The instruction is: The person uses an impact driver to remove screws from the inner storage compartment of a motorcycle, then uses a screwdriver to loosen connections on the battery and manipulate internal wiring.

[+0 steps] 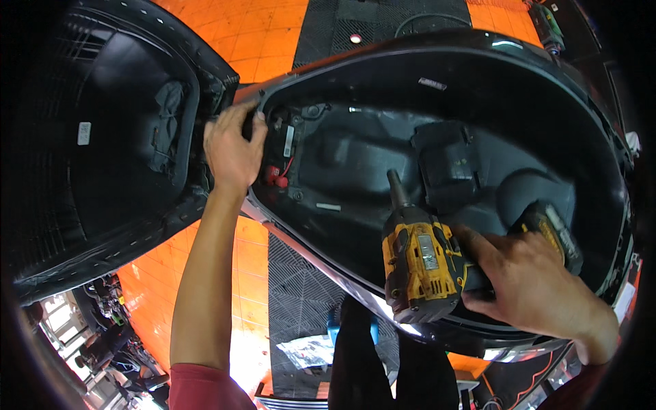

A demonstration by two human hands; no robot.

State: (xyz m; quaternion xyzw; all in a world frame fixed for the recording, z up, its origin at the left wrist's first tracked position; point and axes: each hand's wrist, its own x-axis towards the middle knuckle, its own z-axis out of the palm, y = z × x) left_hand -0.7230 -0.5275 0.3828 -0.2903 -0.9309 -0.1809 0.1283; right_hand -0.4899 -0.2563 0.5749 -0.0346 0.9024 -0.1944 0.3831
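My right hand (529, 283) is wrapped round the handle of a yellow and black impact driver (422, 263). The driver is held over the near side of a scooter's black underseat storage bin (519, 89), with its dark nose toward the bin's middle. Its battery end sticks out past my fingers. At the bin's narrow left end, my left hand (232, 152) rests on the rim beside the hinge, thumb and forefinger apart. What the other fingertips touch is hidden. Just inside the rim there, a red terminal cap (275, 176) shows with a short red wire.
The raised seat (109, 150) stands tipped up at the left, its black underside showing. A squarish black cover (447, 160) sits on the bin's floor. Orange and black floor tiles (263, 34) surround the scooter. Below lies a clear plastic bag (311, 352) near my legs.
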